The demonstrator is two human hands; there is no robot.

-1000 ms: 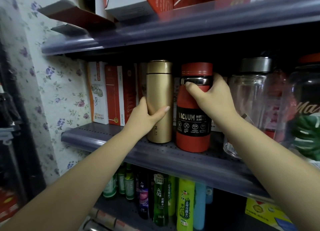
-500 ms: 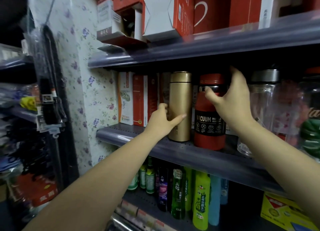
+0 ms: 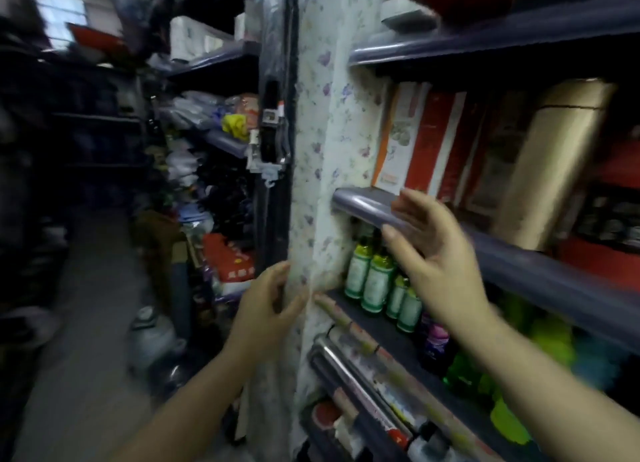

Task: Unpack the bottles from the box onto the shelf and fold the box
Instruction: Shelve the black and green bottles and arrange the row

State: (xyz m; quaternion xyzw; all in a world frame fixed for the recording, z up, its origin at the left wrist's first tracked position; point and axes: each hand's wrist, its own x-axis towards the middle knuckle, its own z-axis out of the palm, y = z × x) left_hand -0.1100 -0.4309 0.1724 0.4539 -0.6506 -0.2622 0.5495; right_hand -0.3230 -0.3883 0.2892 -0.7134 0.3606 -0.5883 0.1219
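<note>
Shop aisle, blurred view; floral-papered shelving upright (image 3: 322, 156) in the centre.
Grey shelf (image 3: 367, 203) at right carries red cartons (image 3: 436, 139) and the gold bottle (image 3: 554, 163), long axis upright, cap upward. Left hand (image 3: 266, 312) and right hand (image 3: 436, 253) are both empty, fingers spread, clear of the gold bottle.

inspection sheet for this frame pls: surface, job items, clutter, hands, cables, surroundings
Surface: grey shelf, front edge bare at its left end.
Job's things: gold bottle upright on the shelf; red bottle beside it, blurred; no open box seen.
Clutter: red and white cartons behind; green bottles on the lower shelf.
Grippers: left hand and right hand both open, empty, off the bottles.
Cables: nothing seen.
Surroundings: floral wall panel; crowded aisle at left, blurred.
</note>
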